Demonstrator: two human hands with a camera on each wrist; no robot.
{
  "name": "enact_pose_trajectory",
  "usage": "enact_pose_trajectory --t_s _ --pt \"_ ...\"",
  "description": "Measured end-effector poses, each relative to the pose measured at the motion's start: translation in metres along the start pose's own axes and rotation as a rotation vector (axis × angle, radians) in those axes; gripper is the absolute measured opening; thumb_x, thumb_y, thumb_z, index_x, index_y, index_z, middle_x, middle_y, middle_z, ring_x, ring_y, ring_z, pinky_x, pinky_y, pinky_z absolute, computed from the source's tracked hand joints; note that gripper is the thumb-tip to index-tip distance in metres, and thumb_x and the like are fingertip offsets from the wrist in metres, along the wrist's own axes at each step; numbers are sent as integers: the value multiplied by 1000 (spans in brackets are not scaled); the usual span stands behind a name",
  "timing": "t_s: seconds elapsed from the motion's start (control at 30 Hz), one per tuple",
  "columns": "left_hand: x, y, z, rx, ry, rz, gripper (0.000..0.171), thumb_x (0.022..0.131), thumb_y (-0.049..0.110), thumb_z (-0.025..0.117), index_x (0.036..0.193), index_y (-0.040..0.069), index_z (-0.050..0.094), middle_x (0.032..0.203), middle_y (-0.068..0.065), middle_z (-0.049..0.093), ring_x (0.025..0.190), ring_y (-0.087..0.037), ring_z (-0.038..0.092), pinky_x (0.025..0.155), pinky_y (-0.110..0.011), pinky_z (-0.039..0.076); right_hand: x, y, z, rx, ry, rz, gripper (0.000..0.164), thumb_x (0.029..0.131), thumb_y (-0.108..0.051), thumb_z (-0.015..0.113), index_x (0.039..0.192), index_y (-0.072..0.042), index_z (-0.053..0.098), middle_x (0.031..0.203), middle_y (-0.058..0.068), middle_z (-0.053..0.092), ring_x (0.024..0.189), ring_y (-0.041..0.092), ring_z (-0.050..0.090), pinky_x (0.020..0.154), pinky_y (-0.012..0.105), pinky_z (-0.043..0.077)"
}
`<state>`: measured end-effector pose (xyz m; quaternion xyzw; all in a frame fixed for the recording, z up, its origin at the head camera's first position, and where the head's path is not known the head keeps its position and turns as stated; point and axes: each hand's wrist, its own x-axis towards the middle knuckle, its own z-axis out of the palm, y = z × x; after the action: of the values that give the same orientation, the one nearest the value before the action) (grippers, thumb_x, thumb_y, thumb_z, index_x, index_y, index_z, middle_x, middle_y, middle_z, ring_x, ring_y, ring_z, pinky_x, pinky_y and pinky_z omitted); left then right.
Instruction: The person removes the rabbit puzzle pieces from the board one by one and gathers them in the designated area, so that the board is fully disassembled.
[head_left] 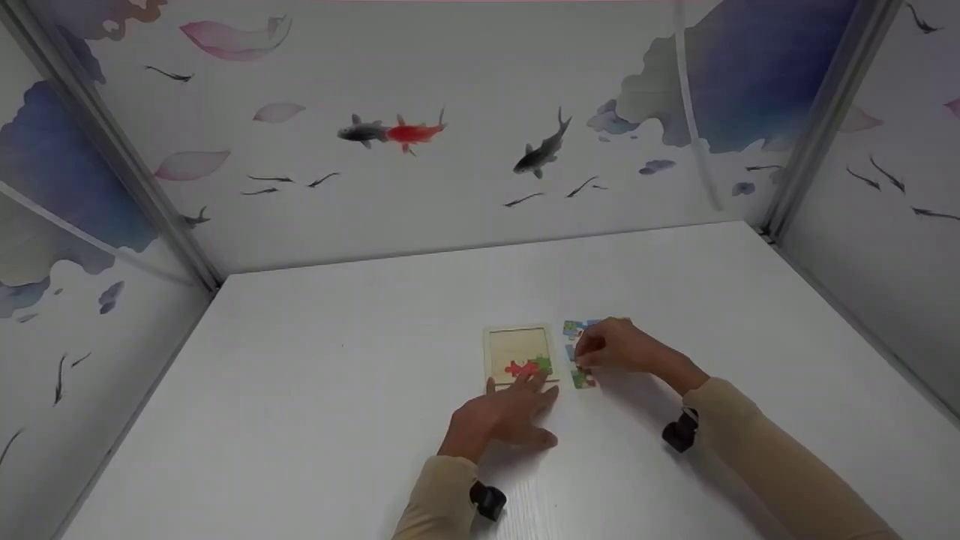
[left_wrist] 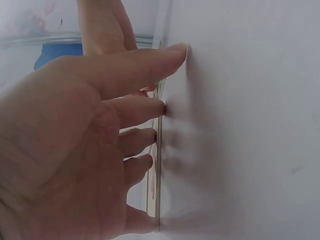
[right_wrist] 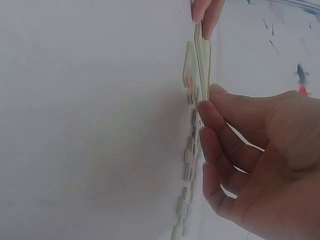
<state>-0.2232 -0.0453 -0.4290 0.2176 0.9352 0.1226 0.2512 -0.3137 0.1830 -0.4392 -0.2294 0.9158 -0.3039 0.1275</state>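
Note:
A shallow wooden puzzle tray (head_left: 517, 341) lies on the table, with a red puzzle piece (head_left: 516, 368) and a green puzzle piece (head_left: 541, 364) in its near right part. My left hand (head_left: 510, 416) rests at the tray's near edge with its fingers spread and straight, fingertips by these pieces. In the left wrist view, the fingers of the left hand (left_wrist: 100, 130) reach the tray's edge (left_wrist: 159, 175). Just right of the tray, my right hand (head_left: 619, 346) pinches a small puzzle piece between thumb and forefinger, mostly hidden by the fingertips. The right hand (right_wrist: 260, 150) shows its other fingers curled.
Colourful loose puzzle pieces (head_left: 583, 378) lie in a group to the tray's right, partly under the right hand. The white table (head_left: 337, 390) is bounded by printed panels (head_left: 465, 90) at the back and sides.

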Motion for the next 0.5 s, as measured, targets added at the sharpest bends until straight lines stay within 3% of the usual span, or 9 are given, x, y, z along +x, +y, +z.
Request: enact_pose_trajectory --t_s 0.23,0.5 --pt "2 7 -2 22 6 43 75 95 48 65 158 30 30 170 8 11 158 -12 10 126 -57 7 11 -15 -3 -9 -3 22 12 95 -16 70 101 -8 75 97 7 74 85 13 62 76 28 51" --pt "5 10 1 33 -8 3 77 93 52 66 158 37 27 170 11 10 158 -10 7 126 -59 5 27 -29 3 -4 -22 -20 13 97 -17 67 102 -9 75 97 6 73 85 14 63 78 31 55"
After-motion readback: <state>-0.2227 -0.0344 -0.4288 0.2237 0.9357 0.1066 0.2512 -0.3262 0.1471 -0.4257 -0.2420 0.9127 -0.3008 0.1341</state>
